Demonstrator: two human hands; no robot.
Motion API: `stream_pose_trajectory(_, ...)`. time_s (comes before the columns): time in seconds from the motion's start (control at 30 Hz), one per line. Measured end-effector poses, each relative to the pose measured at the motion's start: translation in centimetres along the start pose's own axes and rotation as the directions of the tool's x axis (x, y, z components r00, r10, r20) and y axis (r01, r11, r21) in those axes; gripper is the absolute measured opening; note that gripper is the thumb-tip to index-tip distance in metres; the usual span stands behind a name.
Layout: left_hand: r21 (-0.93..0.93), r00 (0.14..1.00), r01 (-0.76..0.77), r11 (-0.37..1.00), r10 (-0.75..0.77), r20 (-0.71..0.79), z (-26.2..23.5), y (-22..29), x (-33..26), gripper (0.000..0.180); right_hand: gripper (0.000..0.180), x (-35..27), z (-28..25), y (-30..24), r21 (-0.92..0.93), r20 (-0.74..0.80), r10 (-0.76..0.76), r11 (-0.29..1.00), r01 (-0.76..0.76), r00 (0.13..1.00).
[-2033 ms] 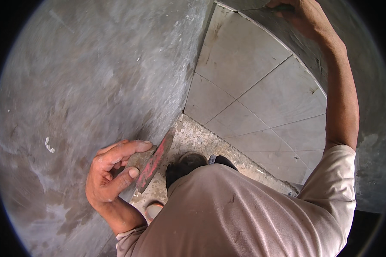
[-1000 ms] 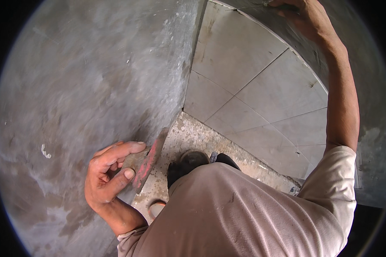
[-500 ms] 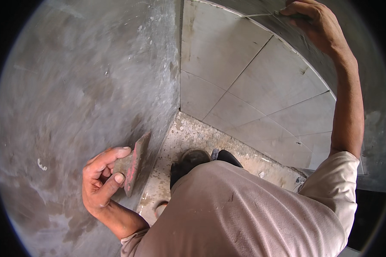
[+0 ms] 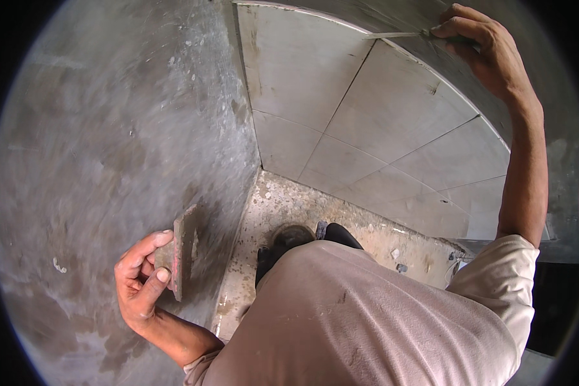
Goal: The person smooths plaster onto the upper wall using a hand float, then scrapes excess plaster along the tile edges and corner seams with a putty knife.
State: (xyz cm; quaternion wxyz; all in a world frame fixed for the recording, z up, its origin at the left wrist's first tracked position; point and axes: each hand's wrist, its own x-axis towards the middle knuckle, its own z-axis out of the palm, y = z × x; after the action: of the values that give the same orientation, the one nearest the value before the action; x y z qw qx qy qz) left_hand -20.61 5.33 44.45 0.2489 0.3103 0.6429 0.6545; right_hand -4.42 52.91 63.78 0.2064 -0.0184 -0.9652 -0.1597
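Observation:
My left hand (image 4: 138,280) grips a flat reddish trowel (image 4: 181,254) smeared with grey mortar, its blade edge-on against the wet grey plastered wall (image 4: 109,148) at lower left. My right hand (image 4: 479,48) is raised to the top edge of the tiled wall (image 4: 367,128) at upper right, fingers closed on the top edge of the tiles there. Large pale grey tiles cover that wall in rows with thin joints.
The two walls meet in a corner above a rough speckled concrete floor (image 4: 283,206). My dark shoes (image 4: 289,241) stand in that corner. My pale shirt (image 4: 367,315) fills the lower middle. A dark opening (image 4: 560,302) lies at far right.
My left hand has turned the trowel from tilted to nearly upright and brought it closer to the plastered wall. The view has swung right; my right hand stays on the tile edge.

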Motion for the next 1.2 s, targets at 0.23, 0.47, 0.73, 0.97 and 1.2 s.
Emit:
stream_pose_trajectory(0.23,0.019,1.000,0.015,1.000,-0.015,0.006,0.1,0.2,0.1,0.056,0.018,-2.5,-0.6,2.9,0.083,0.065,-0.001,0.997,-0.004,0.998)
stream_pose_trajectory(0.47,0.042,0.999,0.014,0.999,-0.012,-0.031,-0.1,0.0,-0.3,0.058,0.022,-4.5,-1.8,1.9,0.043,0.058,0.068,0.997,-0.071,0.996)
stream_pose_trajectory(0.73,0.046,1.000,0.006,0.999,-0.005,-0.022,-0.7,-0.6,-0.2,0.059,0.022,-7.2,-2.3,2.9,0.000,0.034,0.105,0.994,-0.105,0.994)
stream_pose_trajectory(0.97,0.023,1.000,0.010,1.000,-0.010,0.001,-1.4,-1.1,-0.4,0.060,0.021,-9.2,-3.5,3.2,0.018,0.069,0.122,0.992,-0.124,0.990)
stream_pose_trajectory(1.2,0.080,1.000,0.013,0.997,-0.012,-0.021,-1.5,-1.2,-0.8,0.068,0.021,-12.0,-4.8,4.0,-0.044,0.060,0.142,0.989,-0.140,0.988)
